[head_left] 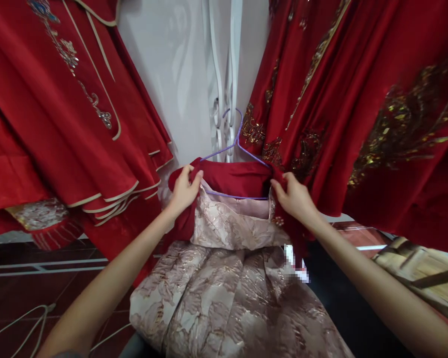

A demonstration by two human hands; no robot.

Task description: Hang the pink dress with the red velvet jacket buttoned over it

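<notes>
A pale pink brocade dress with a full pleated skirt hangs in front of me, together with a dark red jacket behind its bodice. Both are on a purple wire hanger, whose hook reaches up to the white scrolled panel. My left hand pinches the red cloth at the left shoulder, close to the dress strap. At the opposite shoulder, my right hand has its fingers closed on the red jacket, thumb beside the other strap. A blurred-out white tag shows at the waist's right side.
Red embroidered garments hang on the left, and more red gowns with gold beadwork hang on the right. Between them stands a white panel. A pale cable lies on the dark tiled floor. A woven basket-like thing sits at the right.
</notes>
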